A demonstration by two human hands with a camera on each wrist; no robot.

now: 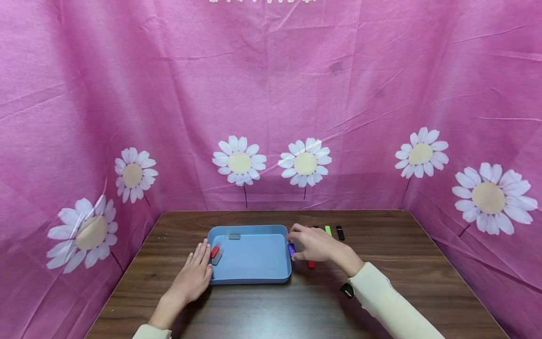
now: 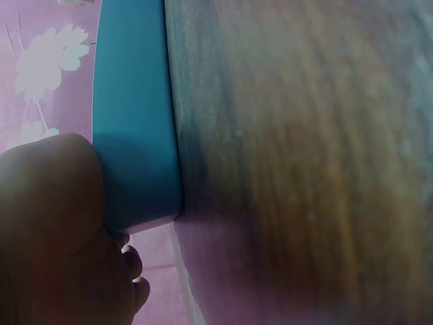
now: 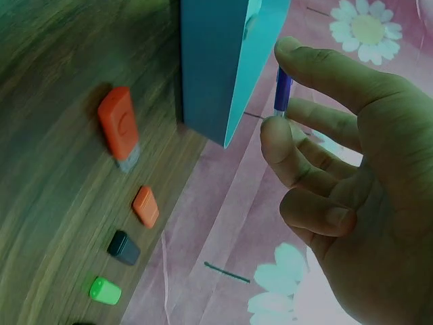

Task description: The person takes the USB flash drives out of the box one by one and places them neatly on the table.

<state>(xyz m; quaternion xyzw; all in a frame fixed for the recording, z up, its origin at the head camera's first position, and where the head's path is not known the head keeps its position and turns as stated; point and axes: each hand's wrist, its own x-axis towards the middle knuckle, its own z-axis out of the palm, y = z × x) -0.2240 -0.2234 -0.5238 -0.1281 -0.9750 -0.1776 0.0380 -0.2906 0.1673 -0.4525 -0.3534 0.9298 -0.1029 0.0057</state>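
Note:
A blue tray sits on the table; its side wall also fills part of the left wrist view. My left hand rests against the tray's left edge, fingers straight. At the tray's right edge, my right hand pinches a purple USB flash drive between thumb and finger, above the table. Inside the tray, a red flash drive lies at the left beside a grey one. Another grey flash drive lies near the back wall.
Right of the tray lie more flash drives: a red one, a smaller red one, a black one, a green one and another black one. A small black object shows beside the right sleeve. Pink flowered cloth surrounds the table.

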